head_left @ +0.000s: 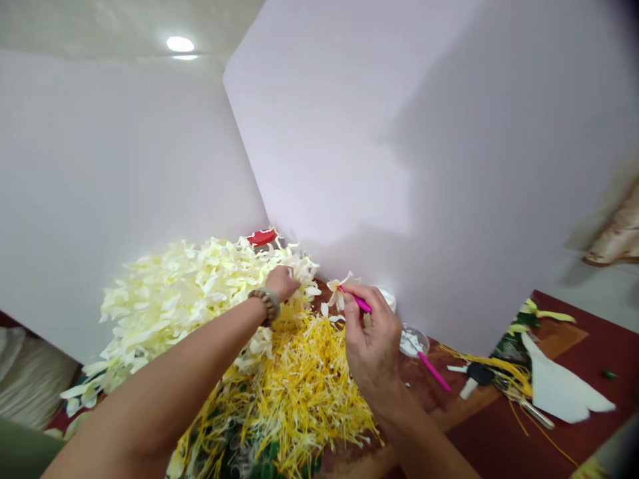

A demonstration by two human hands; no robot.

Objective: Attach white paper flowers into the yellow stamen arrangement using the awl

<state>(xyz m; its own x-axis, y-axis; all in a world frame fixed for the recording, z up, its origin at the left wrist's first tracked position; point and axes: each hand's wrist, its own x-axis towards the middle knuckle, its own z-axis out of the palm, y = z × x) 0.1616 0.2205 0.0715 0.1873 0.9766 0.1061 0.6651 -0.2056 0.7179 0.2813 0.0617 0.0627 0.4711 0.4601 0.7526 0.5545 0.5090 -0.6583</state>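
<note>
My right hand is closed, pinching a slim pink stick with a white flower at its end. The flower has a yellow centre and open petals. My left hand reaches to the right edge of a large heap of pale yellow-white petal pieces. Its fingers are curled and partly hidden, so what they hold cannot be made out. A dark beaded bracelet circles my left wrist. Below both hands spreads a pile of yellow stamens with pale tips.
A clear dish of white material holds the tip of another pink stick. A white tub stands behind my right hand. Keys, yellow strands and a white cloth-like piece lie right. White walls rise behind.
</note>
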